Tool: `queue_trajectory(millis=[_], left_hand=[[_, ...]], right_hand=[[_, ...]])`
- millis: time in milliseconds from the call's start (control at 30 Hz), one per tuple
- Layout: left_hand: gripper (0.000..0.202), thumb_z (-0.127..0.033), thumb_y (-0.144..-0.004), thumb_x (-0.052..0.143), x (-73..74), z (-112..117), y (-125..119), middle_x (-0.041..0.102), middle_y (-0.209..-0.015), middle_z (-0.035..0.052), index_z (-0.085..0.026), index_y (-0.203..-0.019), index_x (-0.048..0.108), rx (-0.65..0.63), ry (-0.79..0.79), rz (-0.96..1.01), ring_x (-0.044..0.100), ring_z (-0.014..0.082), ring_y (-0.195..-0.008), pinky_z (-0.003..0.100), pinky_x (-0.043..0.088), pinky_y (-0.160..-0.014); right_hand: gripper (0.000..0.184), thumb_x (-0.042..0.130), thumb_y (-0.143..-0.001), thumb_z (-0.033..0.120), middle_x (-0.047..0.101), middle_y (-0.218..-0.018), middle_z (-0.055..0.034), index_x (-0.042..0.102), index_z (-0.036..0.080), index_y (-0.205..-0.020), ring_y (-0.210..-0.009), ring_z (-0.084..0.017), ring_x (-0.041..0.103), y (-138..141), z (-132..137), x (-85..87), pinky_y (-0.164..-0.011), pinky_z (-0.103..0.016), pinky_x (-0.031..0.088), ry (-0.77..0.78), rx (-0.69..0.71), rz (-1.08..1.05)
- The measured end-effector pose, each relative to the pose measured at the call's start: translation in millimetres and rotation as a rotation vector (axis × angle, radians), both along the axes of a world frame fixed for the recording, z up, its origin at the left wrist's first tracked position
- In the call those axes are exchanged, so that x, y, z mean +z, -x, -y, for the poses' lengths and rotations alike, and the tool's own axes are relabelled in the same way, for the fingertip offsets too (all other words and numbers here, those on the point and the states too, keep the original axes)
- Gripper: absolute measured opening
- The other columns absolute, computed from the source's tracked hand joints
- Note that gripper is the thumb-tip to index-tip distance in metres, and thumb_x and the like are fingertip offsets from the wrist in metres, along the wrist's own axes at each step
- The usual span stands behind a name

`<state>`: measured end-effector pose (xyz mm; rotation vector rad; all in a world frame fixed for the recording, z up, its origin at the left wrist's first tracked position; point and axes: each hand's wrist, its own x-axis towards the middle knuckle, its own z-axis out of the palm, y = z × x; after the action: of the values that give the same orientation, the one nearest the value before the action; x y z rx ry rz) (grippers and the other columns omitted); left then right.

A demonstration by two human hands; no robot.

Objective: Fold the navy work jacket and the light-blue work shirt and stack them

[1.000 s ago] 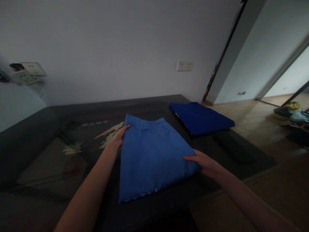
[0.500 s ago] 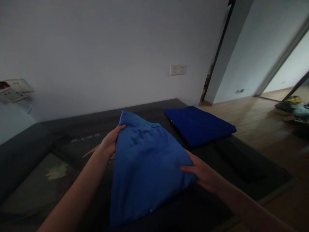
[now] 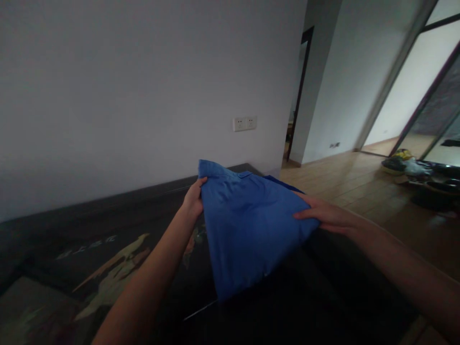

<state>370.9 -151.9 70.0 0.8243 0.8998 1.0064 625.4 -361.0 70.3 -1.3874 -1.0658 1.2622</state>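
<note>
A folded light-blue garment [image 3: 255,225] is held up over the dark surface, with a band-like upper edge and a small tab on it. My left hand [image 3: 195,197] pinches its upper left edge, thumb on the near side. At the right corner, my right hand [image 3: 319,214] grips the cloth between thumb and fingers. Behind it lies a darker blue folded cloth [image 3: 283,183], mostly hidden; only a strip of its far edge shows.
The dark surface [image 3: 143,206] carries printed lettering and a painted pattern, and runs along a white wall [image 3: 125,96] with a double socket [image 3: 245,123]. To the right are a wooden floor [image 3: 330,177], a doorway and piled items [image 3: 413,167] by glass panels.
My view has turned to the right. Both hands have carried the light-blue garment rightward and away from me, and it now covers most of the darker blue cloth from view.
</note>
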Motion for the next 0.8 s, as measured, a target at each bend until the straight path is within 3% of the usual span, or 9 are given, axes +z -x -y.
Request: queue_trajectory(millis=[267, 567, 667, 800], left_hand=[[0.028, -0.017, -0.088, 0.050, -18.8, -16.1, -101.0, 0.073, -0.089, 0.0087, -0.011, -0.112, 0.060, -0.053, 0.182, 0.260, 0.071, 0.0213, -0.077, 0.035, 0.058, -0.079], [0.024, -0.015, -0.087, 0.051, -21.9, -41.0, -148.8, 0.072, -0.081, 0.0089, -0.009, -0.108, 0.062, -0.043, 0.261, 0.373, 0.069, 0.0181, -0.064, 0.030, 0.059, -0.071], [0.025, -0.014, -0.088, 0.049, -31.9, -53.7, -155.3, 0.071, -0.079, 0.0093, -0.008, -0.108, 0.062, -0.032, 0.298, 0.381, 0.068, 0.0176, -0.061, 0.030, 0.059, -0.068], [0.029, -0.013, -0.088, 0.048, -58.4, -65.6, -159.4, 0.070, -0.078, 0.0094, -0.006, -0.115, 0.058, -0.003, 0.354, 0.355, 0.066, 0.0162, -0.057, 0.027, 0.058, -0.064]], right_hand=[[0.073, 0.070, -0.060, 0.016, 0.064, -0.123, -0.0095, 0.052, 0.020, -0.131, -0.104, -0.027, 0.065, -92.7, -14.7, 14.5, -0.095, -0.041, 0.051, 0.021, -0.010, 0.155], [0.080, 0.071, -0.065, 0.017, 0.060, -0.129, -0.0085, 0.043, 0.024, -0.140, -0.110, -0.026, 0.062, -154.9, -35.7, 27.6, -0.097, -0.038, 0.050, 0.008, 0.057, 0.205], [0.079, 0.071, -0.065, 0.016, 0.060, -0.129, -0.0082, 0.044, 0.024, -0.139, -0.113, -0.026, 0.060, -163.5, -43.3, 18.9, -0.098, -0.037, 0.050, 0.012, 0.043, 0.181], [0.078, 0.072, -0.062, 0.014, 0.061, -0.129, -0.0079, 0.047, 0.024, -0.136, -0.113, -0.026, 0.060, -174.2, -49.6, -14.3, -0.096, -0.036, 0.051, 0.019, 0.009, 0.106]])
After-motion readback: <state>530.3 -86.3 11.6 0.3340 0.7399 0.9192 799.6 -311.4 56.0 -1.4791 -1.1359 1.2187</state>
